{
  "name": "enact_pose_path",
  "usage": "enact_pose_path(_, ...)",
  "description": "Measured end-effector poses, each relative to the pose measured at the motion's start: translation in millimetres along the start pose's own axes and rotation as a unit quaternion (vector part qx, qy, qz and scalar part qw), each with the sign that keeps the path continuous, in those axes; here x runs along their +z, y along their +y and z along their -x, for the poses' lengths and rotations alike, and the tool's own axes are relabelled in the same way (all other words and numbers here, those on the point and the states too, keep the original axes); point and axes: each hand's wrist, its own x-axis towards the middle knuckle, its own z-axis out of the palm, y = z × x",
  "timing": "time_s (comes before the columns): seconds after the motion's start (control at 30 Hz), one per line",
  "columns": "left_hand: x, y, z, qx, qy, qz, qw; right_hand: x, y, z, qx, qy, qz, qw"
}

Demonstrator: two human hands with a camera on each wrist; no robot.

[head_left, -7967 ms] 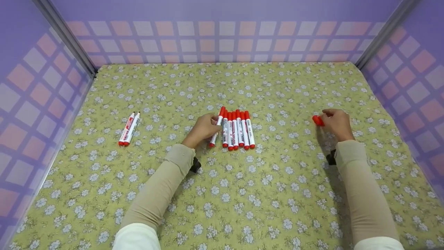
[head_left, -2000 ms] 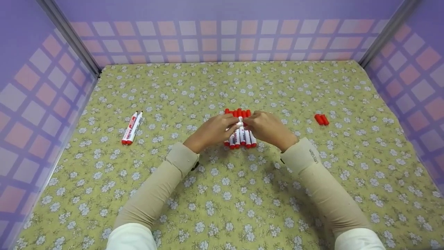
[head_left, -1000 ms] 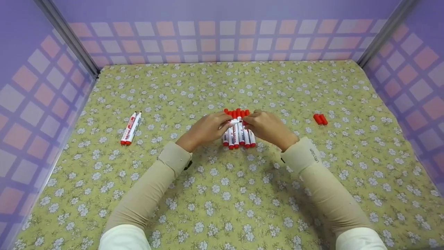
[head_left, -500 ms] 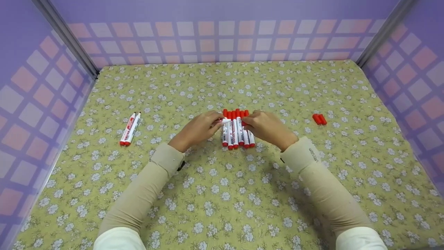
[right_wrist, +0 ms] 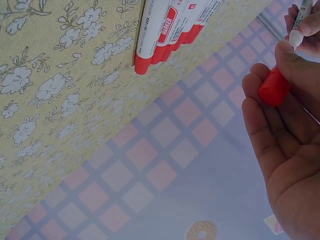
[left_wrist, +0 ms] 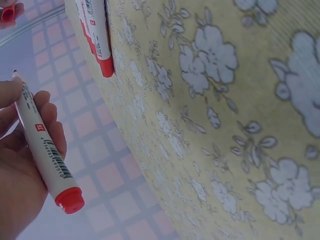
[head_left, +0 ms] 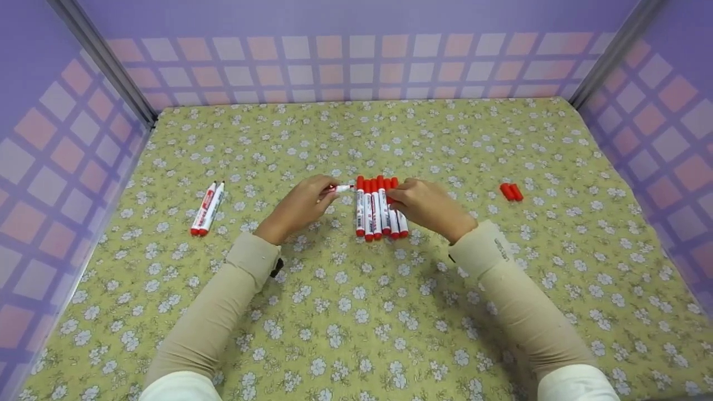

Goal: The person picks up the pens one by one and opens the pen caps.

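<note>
My left hand [head_left: 301,205] grips an uncapped white marker [left_wrist: 42,142] with a red end plug, its tip pointing right in the head view. Barcode print shows along its barrel in the left wrist view. In my right hand [head_left: 428,205] a red marker cap [right_wrist: 274,87] is pinched between thumb and fingers. Both hands are held over the tablecloth, apart from each other. Between them lies a row of several capped markers [head_left: 381,214], side by side with red caps toward the back wall; the right hand overlaps the row's right end in the head view.
Two uncapped markers [head_left: 208,209] lie side by side at the left. Two loose red caps [head_left: 511,192] lie at the right. A flowered yellow-green cloth [head_left: 356,334] covers the table. Purple checked panels [head_left: 362,55] enclose the back and sides.
The marker has come out of its cap and moved left with my left hand, away from the row. My right hand stays in place with the cap. Eight seconds ago it was by the loose caps.
</note>
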Motion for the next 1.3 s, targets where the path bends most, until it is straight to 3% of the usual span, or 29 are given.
enact_pose_path(0.57,-17.5,-24.4,11.8,-0.063,0.031,0.029,0.9971,0,1,2.8,-0.002,-0.006,-0.013,0.9999)
enact_pose_path(0.87,-33.0,-40.5,16.5,-0.118,0.05,0.039,0.991,0,0,2.4,-0.001,-0.019,-0.006,0.9998)
enact_pose_path(1.3,-56.1,-70.8,30.4,-0.151,0.099,0.048,0.9824,2,-1,1.1,-0.007,-0.013,-0.006,0.9999)
